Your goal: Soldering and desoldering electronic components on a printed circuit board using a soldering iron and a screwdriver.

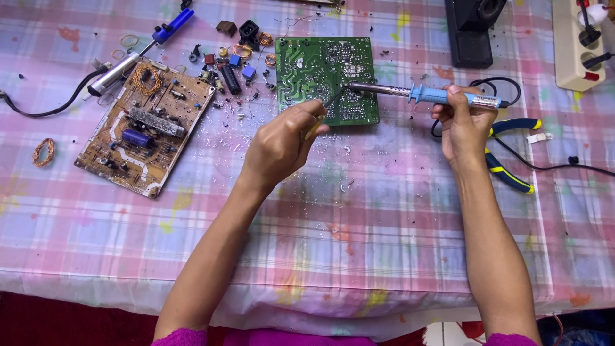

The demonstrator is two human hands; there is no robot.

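Both hands worked over the green board (327, 77) on the bench (384, 243), left hand (282, 144) fingers pinching tweezers (323, 112), right hand (461, 125) clamped around the iron (442, 96), whose hot tip could scorch nearby fingers if it slipped.

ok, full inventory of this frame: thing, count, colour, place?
green circuit board: 1, green, top centre
brown circuit board: 1, tan, left, tilted
blue-handled soldering iron: 1, tip on green board
thin dark tweezers: 1, at green board
loose components: many, mixed, between boards
blue-and-silver desoldering pump: 1, top left
copper wire coil: 1, far left
blue-and-yellow pliers: 1, right
white power strip: 1, top right
black stand: 1, top
pink plaid tablecloth: 1
left hand: holds tweezers
right hand: holds iron
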